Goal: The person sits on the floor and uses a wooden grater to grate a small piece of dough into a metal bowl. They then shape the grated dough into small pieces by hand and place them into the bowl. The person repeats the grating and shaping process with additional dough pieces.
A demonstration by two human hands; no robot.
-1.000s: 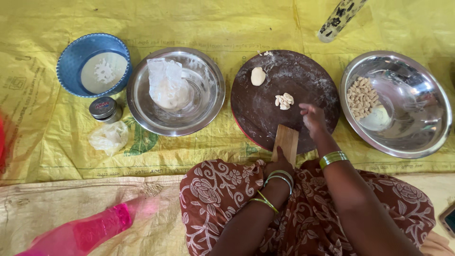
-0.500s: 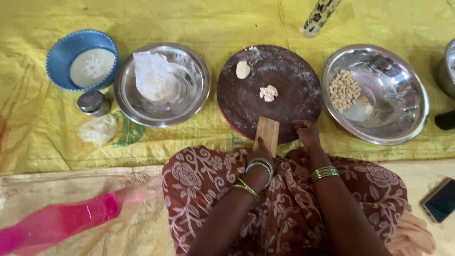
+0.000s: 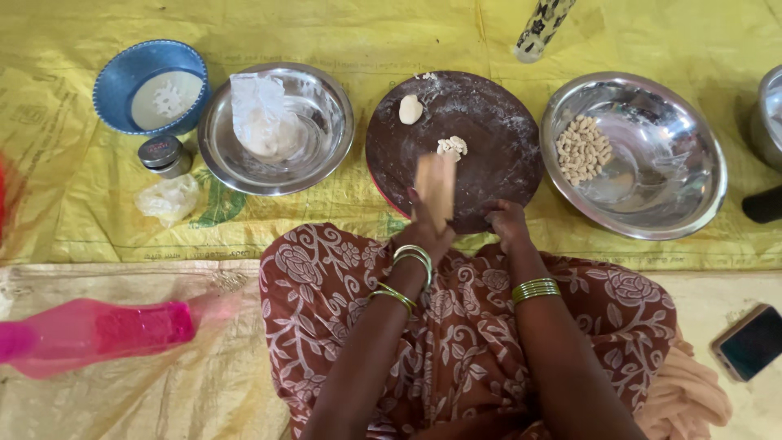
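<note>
A round dark wooden board point(image 3: 489, 138), dusted with flour, lies on the yellow mat in front of me. My left hand point(image 3: 423, 236) grips a small flat wooden piece point(image 3: 434, 189) and holds it upright over the board's near edge. My right hand point(image 3: 507, 223) rests curled on the board's near rim, and I cannot see whether anything is in it. On the board sit a small dough ball point(image 3: 410, 108) at the far left and a little cluster of shaped dough bits point(image 3: 451, 146) near the middle.
A steel bowl point(image 3: 676, 204) at right holds several shaped dough pieces point(image 3: 582, 149). Another steel bowl point(image 3: 326, 155) holds dough in clear plastic point(image 3: 259, 114). A blue bowl point(image 3: 130, 69), small tin point(image 3: 161, 153), pink bottle point(image 3: 98, 330) and phone point(image 3: 753, 342) lie around.
My left hand has lifted the wooden piece from flat at the board's edge to upright over the board. My right hand stays at the near rim.
</note>
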